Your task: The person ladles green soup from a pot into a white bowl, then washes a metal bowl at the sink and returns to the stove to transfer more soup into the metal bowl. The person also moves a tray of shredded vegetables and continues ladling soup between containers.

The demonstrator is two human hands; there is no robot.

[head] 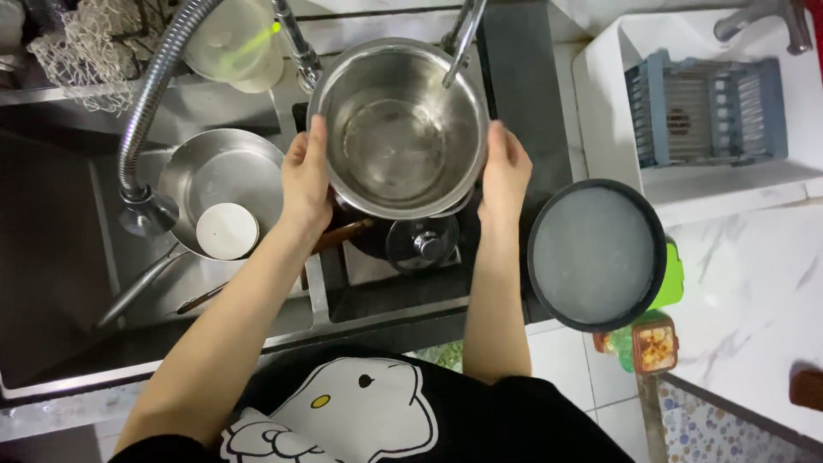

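Note:
A shiny steel pot [399, 129] is held over the sink, a little water at its bottom. My left hand [306, 176] grips its left wall and my right hand [504, 170] presses its right wall. A thin tap spout [463, 39] reaches over the pot's far rim. Below the pot lies a glass lid with a knob [422, 243] and a wooden handle [343, 233].
A steel frying pan [219, 180] with a small white dish [227, 231] rests in the left basin [60, 257], near a flexible hose faucet [150, 94]. A round dark pan [596, 255] sits right. A blue drying rack [705, 107] stands in a white basin.

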